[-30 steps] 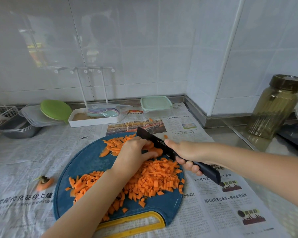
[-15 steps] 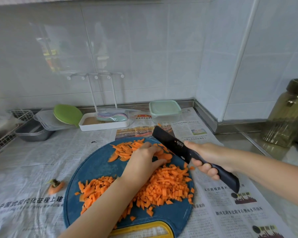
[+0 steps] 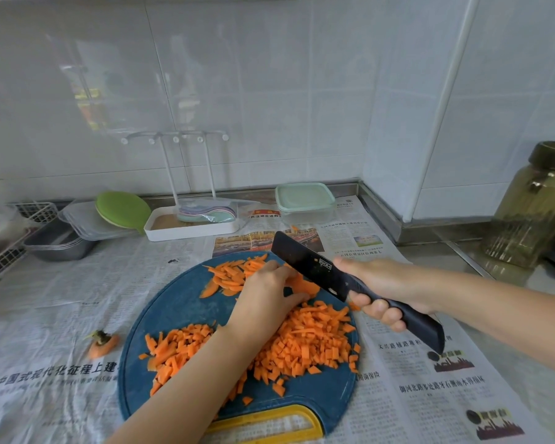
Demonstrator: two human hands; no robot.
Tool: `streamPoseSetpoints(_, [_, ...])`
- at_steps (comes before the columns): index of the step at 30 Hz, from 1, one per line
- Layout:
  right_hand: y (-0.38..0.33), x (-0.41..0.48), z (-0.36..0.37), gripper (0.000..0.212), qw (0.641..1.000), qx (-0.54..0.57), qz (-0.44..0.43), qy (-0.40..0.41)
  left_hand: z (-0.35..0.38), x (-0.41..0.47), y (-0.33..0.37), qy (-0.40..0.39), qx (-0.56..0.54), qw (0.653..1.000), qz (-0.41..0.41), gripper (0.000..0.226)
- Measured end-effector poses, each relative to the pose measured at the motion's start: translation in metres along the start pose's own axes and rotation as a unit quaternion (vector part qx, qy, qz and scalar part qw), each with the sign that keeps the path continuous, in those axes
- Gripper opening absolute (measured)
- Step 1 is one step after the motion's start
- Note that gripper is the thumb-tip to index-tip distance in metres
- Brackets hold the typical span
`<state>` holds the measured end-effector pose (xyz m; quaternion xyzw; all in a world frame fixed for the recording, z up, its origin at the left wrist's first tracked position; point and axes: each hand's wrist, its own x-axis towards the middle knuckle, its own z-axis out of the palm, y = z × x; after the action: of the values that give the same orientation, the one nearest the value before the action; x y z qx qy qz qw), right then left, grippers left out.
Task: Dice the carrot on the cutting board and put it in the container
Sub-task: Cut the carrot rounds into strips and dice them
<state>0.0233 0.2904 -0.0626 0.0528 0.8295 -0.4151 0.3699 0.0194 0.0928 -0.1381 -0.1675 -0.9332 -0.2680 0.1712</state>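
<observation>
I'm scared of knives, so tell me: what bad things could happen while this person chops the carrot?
1. The left hand holds the carrot strips right beside the knife, so its fingers could get nicked if the blade comes down too close.
2. The diced carrot is piled up to the right rim of the cutting board, so bits may spill onto the newspaper.

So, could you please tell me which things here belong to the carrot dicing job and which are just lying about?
Part of the job: knife, held in the right hand; carrot strips held by the left hand; diced carrot; cutting board; lidded container, probably.
Lying about: carrot top, green plate, white tray, metal trays, jar, newspaper.
</observation>
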Motion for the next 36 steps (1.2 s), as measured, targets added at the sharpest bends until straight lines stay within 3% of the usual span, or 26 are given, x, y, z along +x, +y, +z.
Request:
streamPoseSetpoints(14, [-0.006,0.007,0.004,0.07,0.998,-0.053,0.03,-0.014,0.0,0.0,0.001,0.002,-0.007,1.0,-0.002,0.04])
streamPoseSetpoints(36, [-0.002,0.019,0.024,0.072,0.993,-0.095,0.043,0.048,0.001,-0.003,-0.002,-0.003,-0.002,1.0,-0.004,0.042])
